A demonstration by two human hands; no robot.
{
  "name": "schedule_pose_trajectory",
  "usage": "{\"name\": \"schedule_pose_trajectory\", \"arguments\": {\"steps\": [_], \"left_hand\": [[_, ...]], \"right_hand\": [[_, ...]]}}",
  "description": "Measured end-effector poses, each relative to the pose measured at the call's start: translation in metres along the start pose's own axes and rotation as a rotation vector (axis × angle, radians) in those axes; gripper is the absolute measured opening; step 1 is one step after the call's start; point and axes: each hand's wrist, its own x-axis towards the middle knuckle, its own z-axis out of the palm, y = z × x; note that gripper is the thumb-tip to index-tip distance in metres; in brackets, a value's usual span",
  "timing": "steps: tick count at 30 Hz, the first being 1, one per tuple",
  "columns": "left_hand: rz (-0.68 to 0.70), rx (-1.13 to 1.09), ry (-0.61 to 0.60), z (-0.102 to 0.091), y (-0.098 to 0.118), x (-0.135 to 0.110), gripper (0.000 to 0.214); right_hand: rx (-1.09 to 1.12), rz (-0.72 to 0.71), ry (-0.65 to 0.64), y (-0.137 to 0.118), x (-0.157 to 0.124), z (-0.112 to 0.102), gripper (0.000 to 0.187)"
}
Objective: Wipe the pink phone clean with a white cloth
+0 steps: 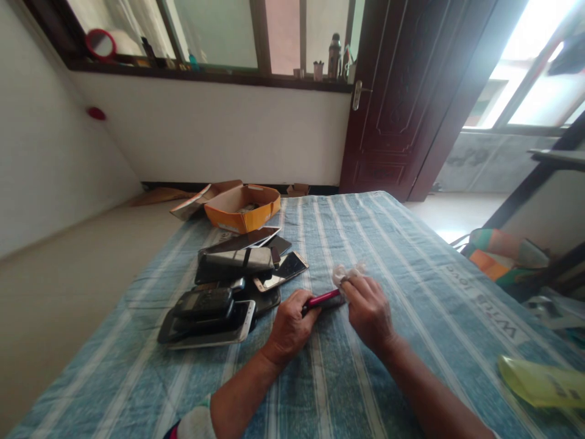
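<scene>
Above striped cloth (329, 390): 2 hands, 1 magenta-edged device (325, 297) btwn them.
L hand (292, 320) grips its left end; R hand (370, 308) pinches 1 white wad (348, 272) by right end, fingertips part hidden. To left, 1 phone pile (205, 302), 6+, overlapped, exact no. unclear; 1 orange box (237, 221) behind, contents indistinct; 1 yellow packet (539, 384), cut off.

Pink-edged device (325, 297) and crumpled white wad (339, 275) in the hands (291, 321); phone pile (235, 264) nearby; orange box (251, 218) beyond
</scene>
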Motion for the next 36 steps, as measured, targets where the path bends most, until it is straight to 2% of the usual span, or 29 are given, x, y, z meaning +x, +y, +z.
{"name": "schedule_pose_trajectory", "arguments": {"steps": [5, 8, 18, 21, 24, 27, 30, 36], "left_hand": [[0.011, -0.084, 0.018, 0.001, -0.003, 0.000, 0.006], [0.005, -0.067, 0.013, 0.001, -0.003, 0.000, 0.007], [-0.009, 0.007, 0.003, -0.001, -0.001, 0.001, 0.005], [-0.014, 0.015, 0.000, -0.001, 0.000, 0.000, 0.006], [-0.013, 0.029, -0.002, -0.001, 0.001, 0.000, 0.007], [-0.003, 0.044, -0.003, -0.002, 0.003, 0.000, 0.008], [0.012, 0.031, -0.004, -0.002, 0.005, 0.001, 0.014], [0.033, -0.036, 0.004, -0.001, 0.006, 0.004, 0.026]], "right_hand": [[0.056, -0.167, -0.093, -0.034, 0.001, 0.000, 0.031], [0.039, -0.158, -0.095, -0.033, 0.000, 0.001, 0.031], [-0.042, 0.073, -0.040, 0.019, -0.008, 0.004, 0.030], [0.058, 0.237, -0.043, 0.027, -0.014, 0.010, 0.030], [0.247, 0.448, -0.046, 0.028, -0.017, 0.013, 0.027], [0.397, 0.576, -0.058, 0.025, -0.015, 0.014, 0.025], [0.407, 0.593, -0.061, 0.024, -0.016, 0.016, 0.027], [0.278, 0.492, -0.120, 0.028, -0.021, 0.019, 0.032]]}}
